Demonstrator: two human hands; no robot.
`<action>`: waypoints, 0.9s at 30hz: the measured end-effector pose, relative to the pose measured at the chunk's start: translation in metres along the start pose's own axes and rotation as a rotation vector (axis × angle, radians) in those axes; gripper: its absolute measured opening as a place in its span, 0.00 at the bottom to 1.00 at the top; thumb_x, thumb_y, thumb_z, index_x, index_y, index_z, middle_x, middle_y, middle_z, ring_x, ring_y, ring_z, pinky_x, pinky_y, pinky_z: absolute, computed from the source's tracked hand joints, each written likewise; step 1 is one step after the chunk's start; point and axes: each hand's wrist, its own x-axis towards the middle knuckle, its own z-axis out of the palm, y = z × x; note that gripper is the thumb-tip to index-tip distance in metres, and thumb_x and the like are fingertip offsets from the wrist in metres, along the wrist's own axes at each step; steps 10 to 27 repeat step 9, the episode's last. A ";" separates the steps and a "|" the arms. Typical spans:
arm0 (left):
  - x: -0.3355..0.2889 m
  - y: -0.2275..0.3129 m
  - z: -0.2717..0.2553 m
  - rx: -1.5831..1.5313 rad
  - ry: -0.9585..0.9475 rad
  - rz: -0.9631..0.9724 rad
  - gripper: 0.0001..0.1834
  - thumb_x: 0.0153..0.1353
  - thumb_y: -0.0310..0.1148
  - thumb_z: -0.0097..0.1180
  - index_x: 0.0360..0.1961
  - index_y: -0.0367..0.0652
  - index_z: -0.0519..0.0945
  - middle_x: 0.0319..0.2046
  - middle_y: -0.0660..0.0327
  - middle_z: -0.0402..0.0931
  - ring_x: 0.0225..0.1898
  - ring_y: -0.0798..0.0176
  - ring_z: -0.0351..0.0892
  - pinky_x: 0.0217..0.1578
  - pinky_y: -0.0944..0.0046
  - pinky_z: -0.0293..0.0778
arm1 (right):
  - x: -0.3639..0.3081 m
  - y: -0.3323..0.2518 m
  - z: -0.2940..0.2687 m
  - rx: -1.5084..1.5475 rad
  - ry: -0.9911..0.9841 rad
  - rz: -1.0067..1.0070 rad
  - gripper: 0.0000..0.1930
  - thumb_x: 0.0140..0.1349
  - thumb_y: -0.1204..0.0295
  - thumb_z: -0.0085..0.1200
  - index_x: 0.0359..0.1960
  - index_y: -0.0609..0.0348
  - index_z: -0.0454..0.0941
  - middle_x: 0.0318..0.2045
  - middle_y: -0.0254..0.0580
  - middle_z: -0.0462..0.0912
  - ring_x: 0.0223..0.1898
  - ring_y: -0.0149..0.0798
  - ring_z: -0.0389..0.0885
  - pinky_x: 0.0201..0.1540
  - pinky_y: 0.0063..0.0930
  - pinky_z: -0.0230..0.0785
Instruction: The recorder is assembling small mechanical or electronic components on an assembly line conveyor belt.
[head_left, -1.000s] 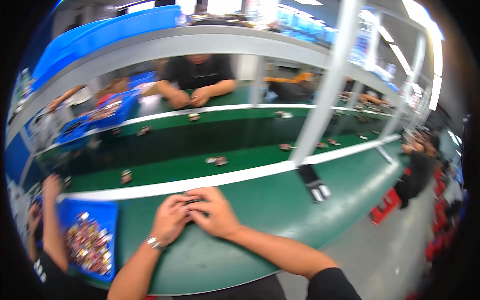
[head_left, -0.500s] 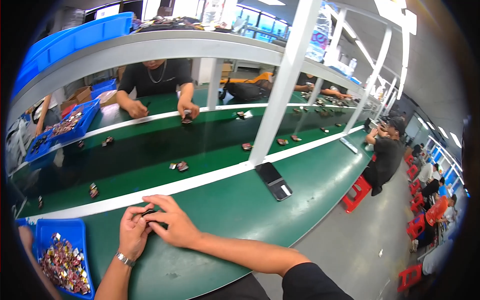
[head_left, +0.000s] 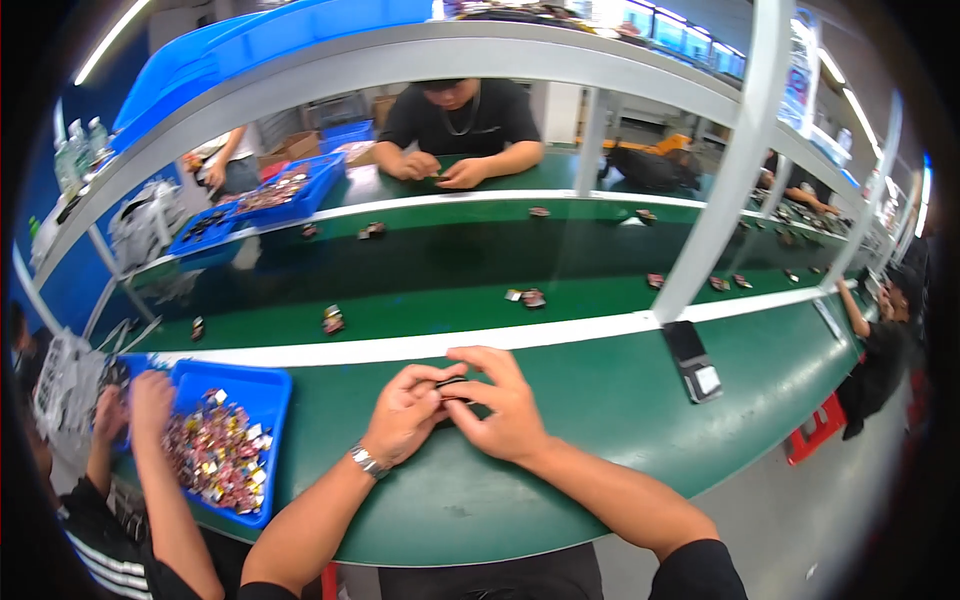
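In front of me, over the green tabletop [head_left: 600, 430], my left hand [head_left: 400, 420] and my right hand [head_left: 502, 408] meet. Fingers of both are closed around a small dark, flat-looking piece [head_left: 452, 384]. Most of it is covered by my fingers, so its kind does not show. My left wrist wears a metal-banded watch. Left of my left hand stands a blue tray [head_left: 283, 420] heaped with small pink, yellow and silvery parts [head_left: 222, 455].
A co-worker's hands [head_left: 150, 400] are by the tray's left side. Beyond a white rail [head_left: 420, 347], a dark belt [head_left: 420, 260] carries scattered small parts. A phone-like black item [head_left: 690, 360] lies by an upright white post [head_left: 735, 170]. Across sits another person [head_left: 460, 125].
My view has swung left, so the scene sits farther right and a left-hand co-worker shows. The person opposite has drawn a hand back from a part on the belt. My grip stays closed.
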 end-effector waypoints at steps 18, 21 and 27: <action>-0.014 0.006 -0.014 0.227 0.126 0.109 0.20 0.66 0.36 0.58 0.54 0.41 0.66 0.60 0.53 0.69 0.56 0.62 0.74 0.55 0.60 0.75 | -0.006 0.006 0.030 0.208 -0.110 0.097 0.10 0.51 0.78 0.57 0.37 0.58 0.80 0.62 0.51 0.69 0.65 0.56 0.62 0.65 0.46 0.58; -0.014 0.006 -0.014 0.227 0.126 0.109 0.20 0.66 0.36 0.58 0.54 0.41 0.66 0.60 0.53 0.69 0.56 0.62 0.74 0.55 0.60 0.75 | -0.006 0.006 0.030 0.208 -0.110 0.097 0.10 0.51 0.78 0.57 0.37 0.58 0.80 0.62 0.51 0.69 0.65 0.56 0.62 0.65 0.46 0.58; -0.014 0.006 -0.014 0.227 0.126 0.109 0.20 0.66 0.36 0.58 0.54 0.41 0.66 0.60 0.53 0.69 0.56 0.62 0.74 0.55 0.60 0.75 | -0.006 0.006 0.030 0.208 -0.110 0.097 0.10 0.51 0.78 0.57 0.37 0.58 0.80 0.62 0.51 0.69 0.65 0.56 0.62 0.65 0.46 0.58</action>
